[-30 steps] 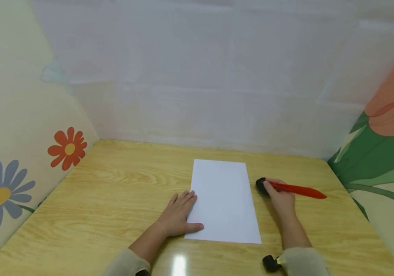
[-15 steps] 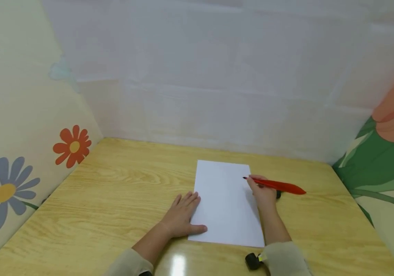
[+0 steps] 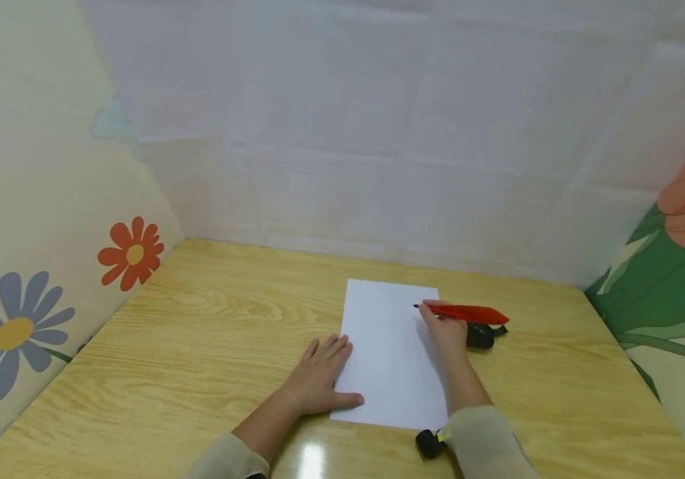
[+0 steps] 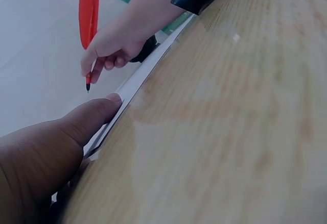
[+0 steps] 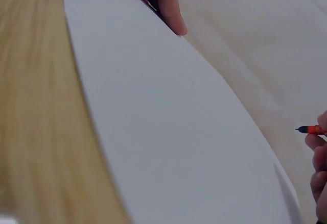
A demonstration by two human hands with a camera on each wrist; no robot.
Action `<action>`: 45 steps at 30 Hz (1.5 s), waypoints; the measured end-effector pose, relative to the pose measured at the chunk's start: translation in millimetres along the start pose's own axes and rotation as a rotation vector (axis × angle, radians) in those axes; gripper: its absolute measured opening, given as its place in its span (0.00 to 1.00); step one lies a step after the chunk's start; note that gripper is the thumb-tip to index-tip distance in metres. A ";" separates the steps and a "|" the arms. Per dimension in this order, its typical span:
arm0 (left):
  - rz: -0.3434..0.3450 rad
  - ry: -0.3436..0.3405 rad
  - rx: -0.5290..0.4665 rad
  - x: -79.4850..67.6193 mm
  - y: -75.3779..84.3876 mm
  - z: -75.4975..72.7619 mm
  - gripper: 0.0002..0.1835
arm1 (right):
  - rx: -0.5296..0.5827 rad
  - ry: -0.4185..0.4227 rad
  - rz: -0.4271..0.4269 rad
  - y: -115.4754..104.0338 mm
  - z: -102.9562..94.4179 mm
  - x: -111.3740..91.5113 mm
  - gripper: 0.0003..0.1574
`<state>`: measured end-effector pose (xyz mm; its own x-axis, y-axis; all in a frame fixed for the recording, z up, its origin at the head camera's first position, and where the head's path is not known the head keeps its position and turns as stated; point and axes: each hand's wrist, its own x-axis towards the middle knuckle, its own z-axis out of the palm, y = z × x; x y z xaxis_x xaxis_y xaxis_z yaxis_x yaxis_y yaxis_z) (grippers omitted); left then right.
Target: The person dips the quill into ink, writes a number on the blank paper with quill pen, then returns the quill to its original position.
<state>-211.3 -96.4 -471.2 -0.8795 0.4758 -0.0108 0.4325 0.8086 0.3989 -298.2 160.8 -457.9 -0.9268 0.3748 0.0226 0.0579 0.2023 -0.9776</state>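
A blank white sheet of paper lies on the table. My left hand rests on its left edge, fingers straight and spread, thumb along the lower left corner. My right hand pinches a red feather-shaped pen near its dark tip, over the upper right part of the sheet. In the left wrist view the pen points tip down above the paper, its red feather end up. The right wrist view shows the black pen tip beyond the thumb, apart from the sheet.
A rounded black object with a small strap-like end stands on the table just right of my right hand. The wood-grain table is bounded by a pale cloth backdrop and flower-printed side panels.
My right hand has moved left with the feather pen, from beside the black object to over the paper's upper right. The left hand stays on the sheet; the head view has shifted slightly.
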 end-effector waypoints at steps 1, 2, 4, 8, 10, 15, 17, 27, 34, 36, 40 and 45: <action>0.000 -0.001 0.001 0.0 0.3 0.0 0.54 | -0.007 0.003 0.007 0.4 1.2 0.9 0.16; -0.001 -0.003 0.002 -0.2 0.6 -0.2 0.54 | -0.006 0.005 0.017 0.9 2.3 1.8 0.16; -0.001 -0.005 0.002 -0.6 1.2 -0.2 0.54 | -0.007 0.009 0.021 1.6 4.3 3.1 0.16; -0.002 -0.004 0.004 -1.7 2.1 0.1 0.54 | -0.010 0.026 0.004 4.3 7.5 5.8 0.16; -0.001 -0.001 0.006 -2.0 2.2 0.4 0.54 | -0.023 0.039 -0.015 5.8 8.8 6.9 0.15; -0.003 0.000 0.011 -2.6 1.6 1.6 0.54 | -0.052 0.041 -0.015 7.1 10.8 8.0 0.16; -0.005 -0.001 0.010 -3.0 1.1 2.1 0.54 | -0.052 0.033 -0.002 7.0 11.2 8.4 0.16; -0.016 -0.007 0.013 -3.6 0.2 2.7 0.55 | -0.020 0.000 0.058 11.0 11.2 10.2 0.17; -0.004 -0.001 0.014 -3.4 0.3 2.0 0.54 | -0.057 0.012 0.036 16.8 12.3 13.2 0.17; -0.004 -0.003 0.012 -3.0 0.6 1.7 0.54 | -0.068 0.015 0.037 16.8 12.4 12.9 0.17; -0.004 -0.003 0.014 -1.4 0.2 1.8 0.54 | -0.086 0.007 0.050 15.4 12.6 12.0 0.18; 0.000 0.002 0.023 0.2 -0.5 1.7 0.54 | -0.097 -0.019 0.087 13.6 12.2 11.8 0.19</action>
<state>-211.3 -96.1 -473.0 -0.8797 0.4754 -0.0086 0.4374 0.8162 0.3774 -312.9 156.9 -473.5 -0.9235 0.3779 -0.0660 0.1731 0.2570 -0.9508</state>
